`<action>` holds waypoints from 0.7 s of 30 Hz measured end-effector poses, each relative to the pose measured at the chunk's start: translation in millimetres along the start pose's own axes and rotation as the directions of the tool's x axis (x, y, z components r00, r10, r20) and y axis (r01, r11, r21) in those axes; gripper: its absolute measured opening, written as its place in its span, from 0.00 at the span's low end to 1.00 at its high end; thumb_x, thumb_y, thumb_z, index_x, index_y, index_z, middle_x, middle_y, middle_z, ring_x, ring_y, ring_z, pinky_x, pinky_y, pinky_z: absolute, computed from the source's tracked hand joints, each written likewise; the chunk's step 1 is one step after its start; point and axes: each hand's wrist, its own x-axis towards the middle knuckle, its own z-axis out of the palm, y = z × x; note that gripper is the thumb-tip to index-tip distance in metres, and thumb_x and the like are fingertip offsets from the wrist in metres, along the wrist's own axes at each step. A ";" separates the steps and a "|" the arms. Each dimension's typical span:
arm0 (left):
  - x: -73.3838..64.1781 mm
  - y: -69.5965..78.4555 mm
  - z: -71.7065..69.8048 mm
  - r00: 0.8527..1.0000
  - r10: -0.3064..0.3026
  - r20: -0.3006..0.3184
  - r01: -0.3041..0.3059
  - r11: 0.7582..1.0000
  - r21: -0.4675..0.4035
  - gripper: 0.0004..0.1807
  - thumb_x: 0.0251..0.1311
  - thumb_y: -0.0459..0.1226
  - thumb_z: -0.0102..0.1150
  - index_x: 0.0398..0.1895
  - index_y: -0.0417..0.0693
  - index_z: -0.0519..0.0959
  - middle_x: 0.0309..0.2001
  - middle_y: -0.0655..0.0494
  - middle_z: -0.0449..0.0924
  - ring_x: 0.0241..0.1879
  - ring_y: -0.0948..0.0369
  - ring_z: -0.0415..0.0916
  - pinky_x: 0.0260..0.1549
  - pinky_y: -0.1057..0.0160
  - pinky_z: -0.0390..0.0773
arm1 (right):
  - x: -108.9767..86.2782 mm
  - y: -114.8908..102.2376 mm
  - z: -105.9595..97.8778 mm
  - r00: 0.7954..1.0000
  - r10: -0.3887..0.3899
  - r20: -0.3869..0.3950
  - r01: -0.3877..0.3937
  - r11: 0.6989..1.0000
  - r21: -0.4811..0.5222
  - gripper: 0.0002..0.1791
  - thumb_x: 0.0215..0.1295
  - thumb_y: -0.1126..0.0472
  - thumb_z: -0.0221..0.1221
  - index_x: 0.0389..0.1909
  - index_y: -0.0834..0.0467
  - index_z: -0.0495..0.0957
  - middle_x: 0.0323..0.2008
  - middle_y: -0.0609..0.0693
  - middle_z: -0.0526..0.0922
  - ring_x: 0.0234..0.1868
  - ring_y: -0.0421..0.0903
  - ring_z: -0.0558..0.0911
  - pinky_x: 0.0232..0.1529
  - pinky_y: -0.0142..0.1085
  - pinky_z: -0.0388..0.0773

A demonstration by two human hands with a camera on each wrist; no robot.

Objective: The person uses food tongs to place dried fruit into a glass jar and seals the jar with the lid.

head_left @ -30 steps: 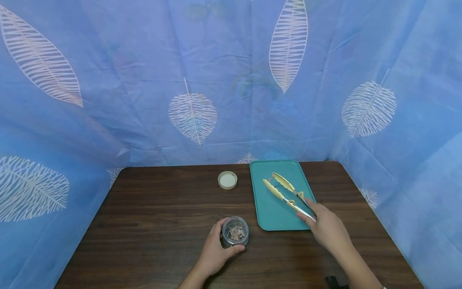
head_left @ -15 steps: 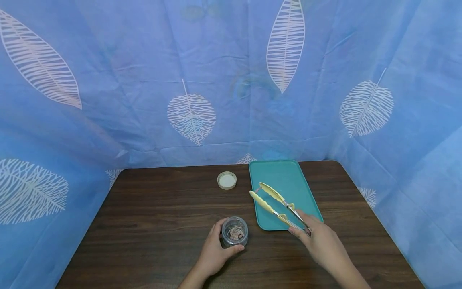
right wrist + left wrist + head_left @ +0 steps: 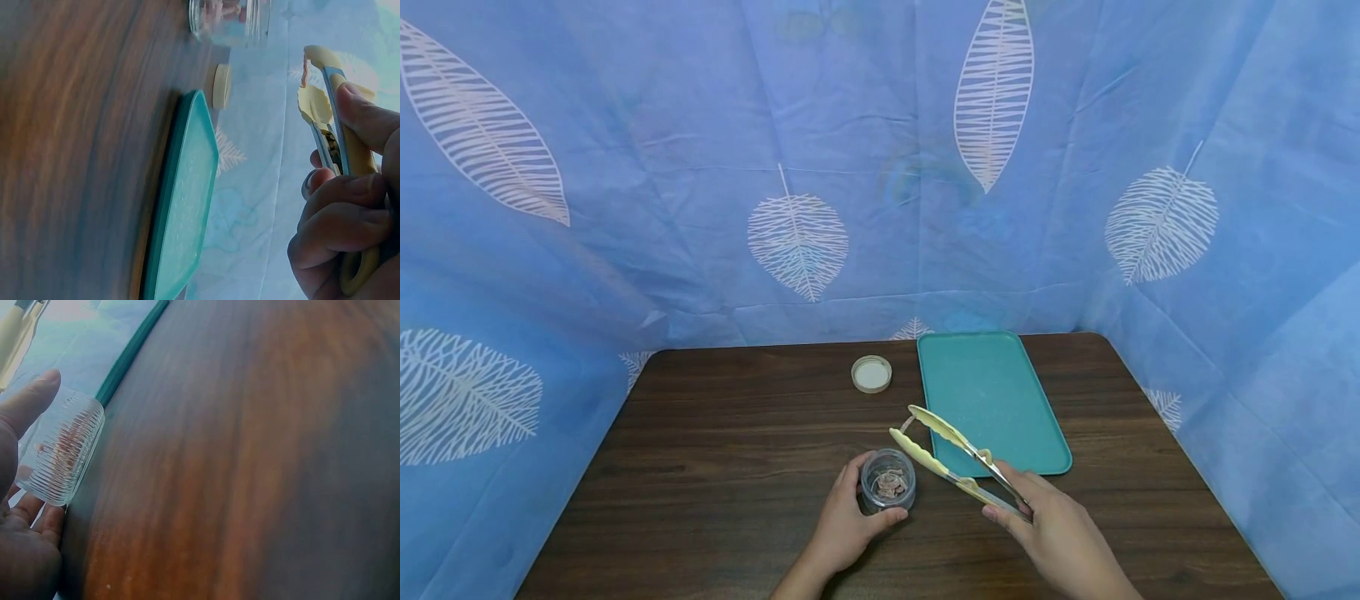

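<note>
My left hand [image 3: 842, 525] curls round a small ribbed glass jar [image 3: 888, 481], which stands upright on the table without its lid. Several brownish-pink dried pieces [image 3: 891, 483] lie at the bottom of it. In my right hand [image 3: 1060, 529] I grip a pair of tongs [image 3: 955, 467] with cream tips and metal arms. Between the tips they pinch one thin pinkish-brown strip [image 3: 305, 70], held in the air just right of and beyond the jar mouth. The left wrist view shows thumb and fingers on either side of the ribbed jar wall [image 3: 69, 450].
A teal tray [image 3: 992, 392] lies at the back right, partly under the tongs in the head view. The round jar lid [image 3: 872, 374] rests inside up on the dark wooden table [image 3: 722, 450]. Blue leaf-patterned cloth [image 3: 865, 233] hangs behind and at both sides.
My right hand has carried the tongs and the pinched strip from over the tray, left and toward me, close to the jar. The left hand and jar stay in place.
</note>
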 end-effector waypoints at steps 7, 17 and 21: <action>0.4 -0.3 -0.6 1.000 0.008 0.002 -0.008 1.000 0.001 0.54 0.51 0.51 0.87 0.79 0.47 0.67 0.71 0.46 0.76 0.72 0.47 0.74 0.70 0.41 0.72 | -7.7 -8.3 5.8 1.000 0.019 0.015 -0.018 0.999 -0.050 0.38 0.67 0.43 0.73 0.78 0.38 0.74 0.35 0.36 0.76 0.32 0.34 0.73 0.32 0.34 0.70; -0.9 -1.0 -1.8 1.000 0.010 0.013 -0.010 1.000 0.005 0.53 0.52 0.52 0.86 0.79 0.48 0.67 0.71 0.46 0.76 0.71 0.47 0.75 0.69 0.45 0.74 | -17.3 -11.6 11.3 1.000 0.009 0.028 -0.007 0.998 -0.064 0.38 0.64 0.41 0.74 0.76 0.35 0.76 0.29 0.39 0.67 0.23 0.36 0.62 0.26 0.32 0.60; -0.5 -2.0 -1.5 1.000 0.007 0.012 -0.007 1.000 -0.001 0.54 0.53 0.52 0.85 0.79 0.47 0.67 0.72 0.45 0.75 0.71 0.48 0.75 0.68 0.49 0.75 | -19.4 -11.3 10.7 0.999 -0.006 0.034 0.008 0.998 -0.061 0.38 0.63 0.42 0.75 0.75 0.36 0.77 0.28 0.39 0.66 0.22 0.36 0.61 0.26 0.32 0.59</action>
